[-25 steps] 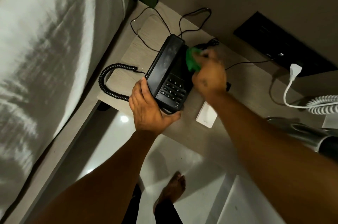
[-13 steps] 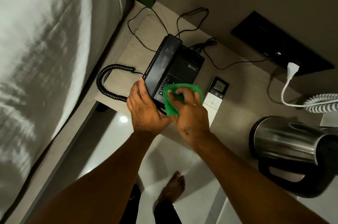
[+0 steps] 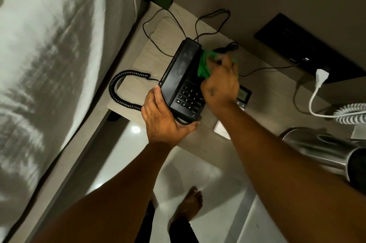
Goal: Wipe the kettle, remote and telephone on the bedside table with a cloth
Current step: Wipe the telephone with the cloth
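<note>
Telephone (image 3: 182, 82): black, on desk (image 3: 138, 84) beside bed. Left hand (image 3: 162, 120) grips its near corner. Right hand (image 3: 219, 82) clutches green cloth (image 3: 204, 66), pressed on upper face.

Both bare forearms reach forward from the lower edge of the view toward twelve o'clock. The left hand (image 3: 162, 121) lies palm down, fingers pointing to about eleven o'clock and laid together, thumb spread out toward three o'clock, so the grip cups a corner between thumb and fingers. The right hand (image 3: 219, 82) is farther out, at about one o'clock from the left, wrist bent, back of the hand up, its fingers curled closed; the fingertips are blurred. A bare foot (image 3: 188, 205) stands below, between the arms.
</note>
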Tool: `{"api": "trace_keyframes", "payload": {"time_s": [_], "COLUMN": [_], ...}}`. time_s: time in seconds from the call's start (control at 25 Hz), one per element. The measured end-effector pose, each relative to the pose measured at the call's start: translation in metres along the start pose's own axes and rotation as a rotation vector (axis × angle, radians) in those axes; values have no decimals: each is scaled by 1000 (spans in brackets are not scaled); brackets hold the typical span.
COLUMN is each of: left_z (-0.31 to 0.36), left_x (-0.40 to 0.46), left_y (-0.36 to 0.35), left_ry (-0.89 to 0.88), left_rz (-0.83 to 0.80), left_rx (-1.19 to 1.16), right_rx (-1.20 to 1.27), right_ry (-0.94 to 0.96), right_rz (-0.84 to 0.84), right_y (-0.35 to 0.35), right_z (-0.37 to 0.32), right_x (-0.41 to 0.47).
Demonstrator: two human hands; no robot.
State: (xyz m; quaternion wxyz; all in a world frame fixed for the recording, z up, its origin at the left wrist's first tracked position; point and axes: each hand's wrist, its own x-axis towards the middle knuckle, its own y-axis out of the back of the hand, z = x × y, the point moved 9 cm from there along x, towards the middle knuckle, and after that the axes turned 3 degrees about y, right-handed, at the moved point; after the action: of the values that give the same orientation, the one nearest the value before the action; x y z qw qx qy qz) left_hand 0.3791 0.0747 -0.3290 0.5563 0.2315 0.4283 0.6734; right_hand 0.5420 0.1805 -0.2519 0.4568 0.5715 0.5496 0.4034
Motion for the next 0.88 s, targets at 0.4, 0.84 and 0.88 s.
{"api": "trace_keyframes", "payload": {"time_s": [0.4,0.84,0.88], "left_z": [0,-25,-29], "left_x": [-2,-3,-1], "left_y": [0,26,31], "left_ry": [-11,130,143], "left_rz": [12,-52,-19], "left_rx": [-72,-447,-494], "right_rx": [97,345,327], "right_ry": [191,-191,-142], "right_rz": [-99,18,37], "right_y": [-26,11,20], "right_z": [-13,20,10], "right_x": [-82,7,22]}}
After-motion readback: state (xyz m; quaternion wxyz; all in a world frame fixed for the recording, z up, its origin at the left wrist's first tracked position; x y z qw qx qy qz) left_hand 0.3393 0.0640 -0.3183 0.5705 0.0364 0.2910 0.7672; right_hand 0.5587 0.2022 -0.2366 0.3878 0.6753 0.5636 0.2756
